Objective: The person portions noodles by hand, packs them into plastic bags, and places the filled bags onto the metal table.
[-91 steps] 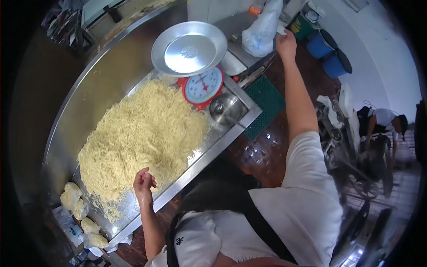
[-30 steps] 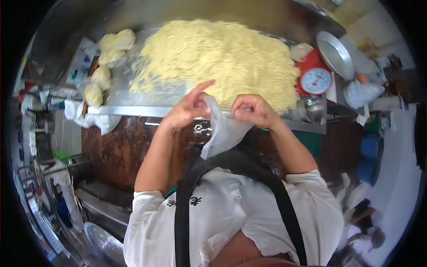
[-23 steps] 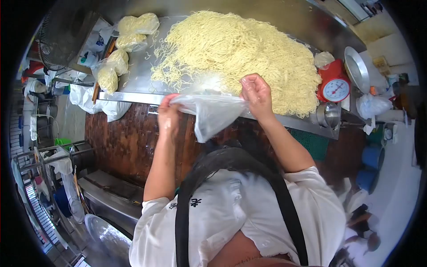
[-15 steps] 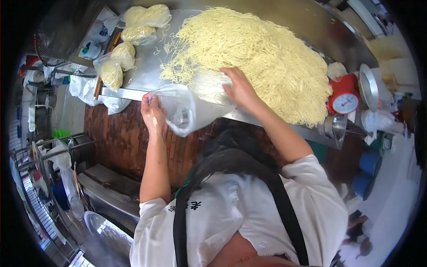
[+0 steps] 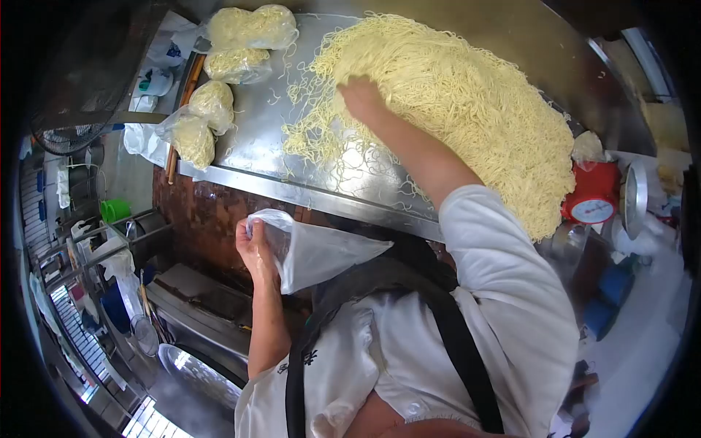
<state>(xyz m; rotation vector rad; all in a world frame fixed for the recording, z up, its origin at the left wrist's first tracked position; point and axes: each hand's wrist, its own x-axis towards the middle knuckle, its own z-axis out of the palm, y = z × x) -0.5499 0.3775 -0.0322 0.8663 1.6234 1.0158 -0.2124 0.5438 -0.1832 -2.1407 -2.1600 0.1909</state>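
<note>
A wide heap of pale yellow noodles (image 5: 467, 109) covers much of the metal table (image 5: 255, 131). My right hand (image 5: 363, 100) lies on the heap's left part, slightly blurred, so whether its fingers grip any noodles does not show. Below the table's front edge, my left hand (image 5: 255, 248) pinches the rim of a clear plastic bag (image 5: 328, 252). The bag hangs out to the right and looks empty. Loose strands are scattered on the metal between the heap and the front edge.
Several filled bags of noodles (image 5: 252, 28) rest along the table's left end beside a wooden stick (image 5: 182, 109). At the right end stands a red dial scale (image 5: 590, 196) with a round metal pan (image 5: 635, 201). A large steaming pan (image 5: 201, 372) is at the lower left.
My right hand has moved away from the bag, up and left onto the noodle heap. My left hand with the bag has dropped lower, and the view has shifted.
</note>
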